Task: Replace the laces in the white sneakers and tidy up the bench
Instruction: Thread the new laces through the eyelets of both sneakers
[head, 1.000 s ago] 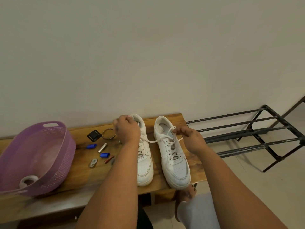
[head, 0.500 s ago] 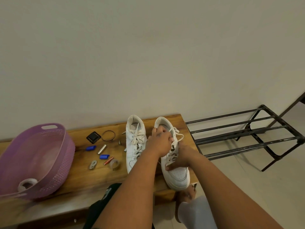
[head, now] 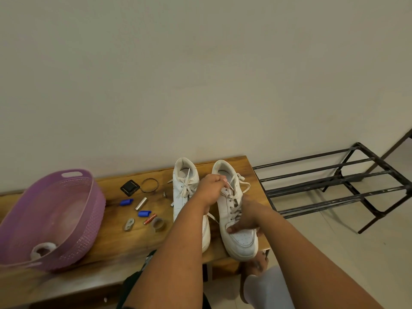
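Two white sneakers stand side by side on the wooden bench [head: 111, 239], toes toward me. The left sneaker [head: 186, 181] has loose laces lying across its tongue. My left hand [head: 211, 189] reaches across to the right sneaker [head: 242, 240] and pinches its white lace [head: 239, 186] near the top eyelets. My right hand [head: 249, 216] grips the right sneaker over the lower laces, thumb on the toe cap.
A purple basket [head: 66, 208] with a tape roll [head: 42, 249] inside sits at the bench's left. Small items lie between basket and shoes: a black square piece [head: 130, 187], a wire ring [head: 149, 185], blue caps [head: 126, 202], batteries [head: 141, 203]. A black metal rack [head: 338, 188] stands right.
My left hand left the left sneaker and crossed to the right sneaker's lace. My right hand dropped from the lace end onto the right sneaker's vamp. The stretched lace now lies slack.
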